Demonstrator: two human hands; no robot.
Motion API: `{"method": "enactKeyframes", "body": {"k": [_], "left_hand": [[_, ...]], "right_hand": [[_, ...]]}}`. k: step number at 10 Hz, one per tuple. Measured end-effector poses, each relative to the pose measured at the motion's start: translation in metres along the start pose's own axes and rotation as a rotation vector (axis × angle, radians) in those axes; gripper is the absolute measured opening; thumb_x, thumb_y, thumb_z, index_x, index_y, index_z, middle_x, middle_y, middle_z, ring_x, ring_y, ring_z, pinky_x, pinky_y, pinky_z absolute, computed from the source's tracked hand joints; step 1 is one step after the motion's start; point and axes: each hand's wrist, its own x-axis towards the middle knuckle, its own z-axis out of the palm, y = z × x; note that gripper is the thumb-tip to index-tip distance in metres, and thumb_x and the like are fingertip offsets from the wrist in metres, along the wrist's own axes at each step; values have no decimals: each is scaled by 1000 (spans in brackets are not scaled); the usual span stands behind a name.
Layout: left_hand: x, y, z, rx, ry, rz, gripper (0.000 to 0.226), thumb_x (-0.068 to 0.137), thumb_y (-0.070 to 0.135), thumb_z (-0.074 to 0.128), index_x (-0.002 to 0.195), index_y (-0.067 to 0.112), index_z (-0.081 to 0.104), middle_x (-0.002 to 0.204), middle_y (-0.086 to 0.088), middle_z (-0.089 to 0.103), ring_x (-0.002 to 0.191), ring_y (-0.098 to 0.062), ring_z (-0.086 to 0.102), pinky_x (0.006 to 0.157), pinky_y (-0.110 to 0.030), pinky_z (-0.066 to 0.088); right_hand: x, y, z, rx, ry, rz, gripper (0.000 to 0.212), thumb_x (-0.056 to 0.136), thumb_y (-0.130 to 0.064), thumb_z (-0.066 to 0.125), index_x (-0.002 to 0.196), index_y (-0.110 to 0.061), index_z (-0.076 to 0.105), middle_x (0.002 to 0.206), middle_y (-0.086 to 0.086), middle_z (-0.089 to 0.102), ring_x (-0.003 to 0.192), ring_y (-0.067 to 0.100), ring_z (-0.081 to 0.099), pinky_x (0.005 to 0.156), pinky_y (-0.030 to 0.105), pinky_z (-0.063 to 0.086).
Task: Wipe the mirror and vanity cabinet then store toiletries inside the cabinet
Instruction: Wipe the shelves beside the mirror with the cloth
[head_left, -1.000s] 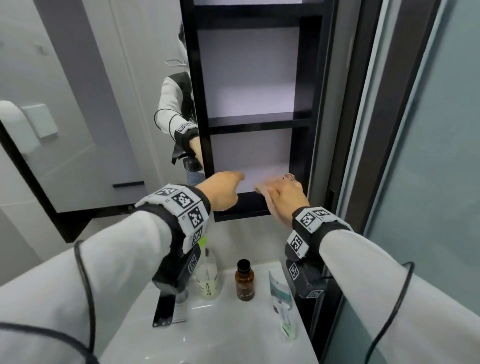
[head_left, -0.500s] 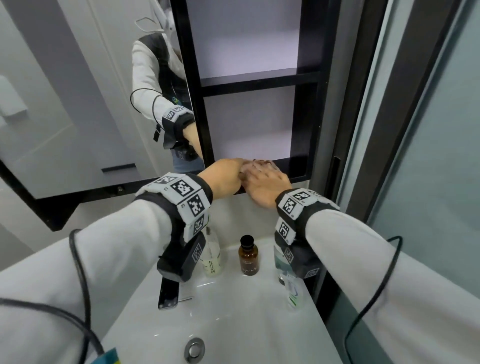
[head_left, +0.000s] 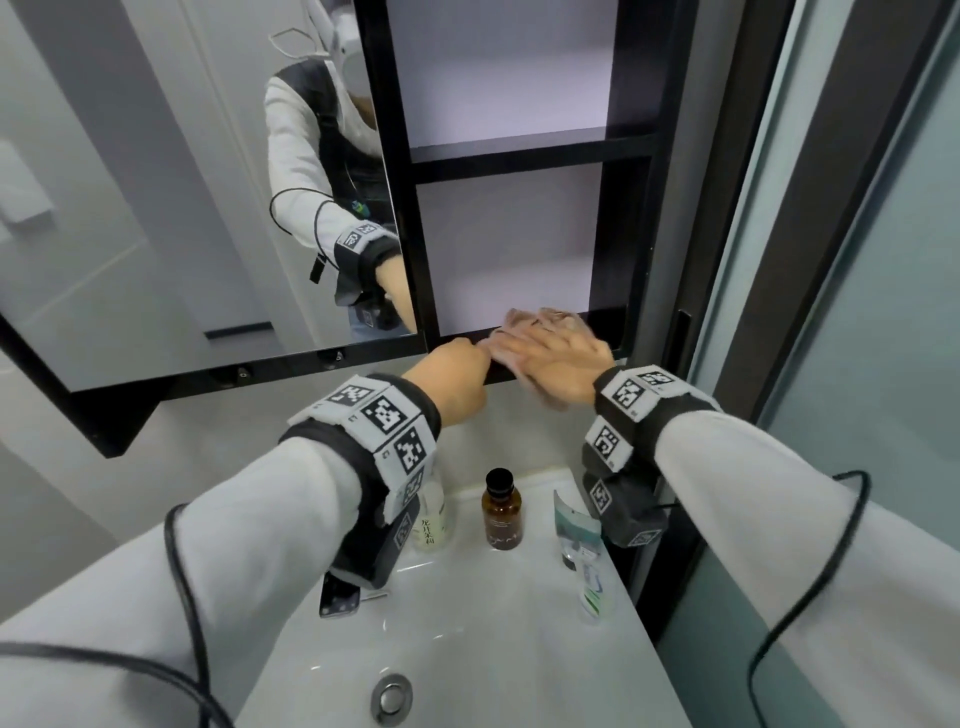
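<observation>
The black vanity cabinet (head_left: 631, 218) stands open with bare shelves; its mirror door (head_left: 156, 218) is swung out to the left. My right hand (head_left: 558, 364) presses a pinkish cloth (head_left: 540, 321) flat on the front edge of the bottom shelf. My left hand (head_left: 454, 376) is closed on the lower corner of the mirror door, right beside the cloth. On the sink's back ledge stand a clear bottle (head_left: 431, 517), a brown bottle with a black cap (head_left: 502, 512) and a tube in a packet (head_left: 584, 551).
The white sink basin (head_left: 467, 639) with its drain (head_left: 390, 699) lies below my arms. A chrome tap (head_left: 340, 597) peeks out under my left wrist. A glass shower partition (head_left: 857, 291) closes off the right side.
My view has dropped, so the cabinet sits higher in frame. My right hand with the cloth slid left along the bottom shelf's edge, then right again. My left hand stayed on the door.
</observation>
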Motion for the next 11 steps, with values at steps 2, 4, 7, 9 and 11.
{"method": "enactKeyframes", "body": {"k": [2, 4, 7, 9, 11], "left_hand": [[2, 2, -8, 79, -37, -11, 34, 92, 1, 39, 122, -5, 54, 127, -19, 56, 118, -31, 53, 97, -32, 41], [4, 5, -15, 75, -54, -40, 32, 93, 2, 39, 119, -9, 54, 124, -22, 57, 114, -34, 54, 95, -33, 43], [12, 8, -12, 69, -82, -100, 34, 96, 4, 33, 119, -9, 54, 127, -22, 56, 118, -35, 53, 95, -35, 42], [11, 7, -10, -18, -44, -167, 32, 97, 9, 37, 116, -9, 55, 123, -23, 57, 114, -36, 55, 91, -36, 43], [3, 14, -13, -97, -29, -213, 33, 96, 6, 36, 119, -7, 55, 126, -22, 56, 118, -35, 53, 95, -35, 42]], "right_hand": [[19, -39, 3, -39, 27, 168, 47, 95, -31, 34, 140, -39, 25, 155, 3, 18, 144, 32, 7, 114, 54, 7], [9, -2, -4, -2, -51, 118, 51, 97, -43, 6, 148, -37, 7, 159, -7, 3, 146, 24, -6, 117, 50, -4], [26, -43, 5, -140, -25, 69, 55, 97, -37, 25, 149, -24, 11, 158, 3, 10, 146, 27, 1, 117, 49, 4], [6, -3, -9, -38, 37, 176, 35, 98, -39, 21, 128, -39, 38, 145, 4, 36, 137, 28, 27, 112, 52, 15], [27, -54, 9, -117, -22, 168, 56, 96, -40, 28, 149, -28, 12, 157, 5, 15, 146, 25, 4, 118, 49, 4]]}}
